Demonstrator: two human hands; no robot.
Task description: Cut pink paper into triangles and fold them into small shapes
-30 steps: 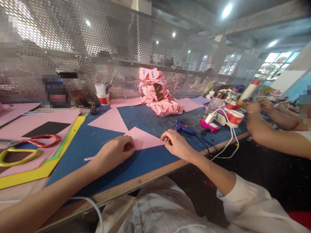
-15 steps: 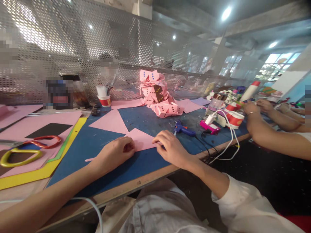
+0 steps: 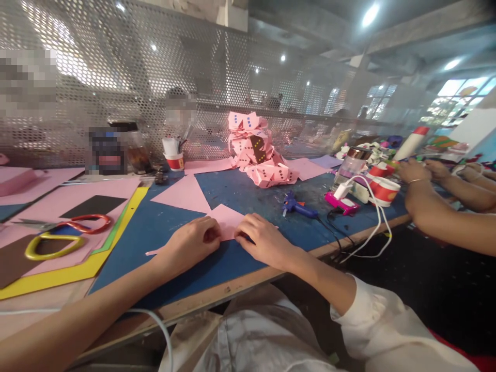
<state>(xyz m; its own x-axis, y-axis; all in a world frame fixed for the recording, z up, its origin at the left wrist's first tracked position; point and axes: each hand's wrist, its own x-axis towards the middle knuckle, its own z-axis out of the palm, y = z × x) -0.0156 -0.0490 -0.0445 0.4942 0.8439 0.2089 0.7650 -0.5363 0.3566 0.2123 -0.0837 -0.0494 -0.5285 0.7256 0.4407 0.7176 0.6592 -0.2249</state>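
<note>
Fingers curled and partly closed, the left hand (image 3: 194,242) and right hand (image 3: 267,242) rest at a pink sheet (image 3: 227,218) lying between and just beyond them; whether either grips it cannot be told. A glue gun (image 3: 303,208) lies beyond the right hand, scissors (image 3: 64,236) well left of the left, a paper sculpture (image 3: 258,150) beyond both.

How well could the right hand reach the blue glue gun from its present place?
Probably yes. The blue glue gun lies on the blue tabletop, beyond the right hand, and nothing tall seems to stand between them. The hand is at the pink sheet, so it may need to leave it first.
</note>
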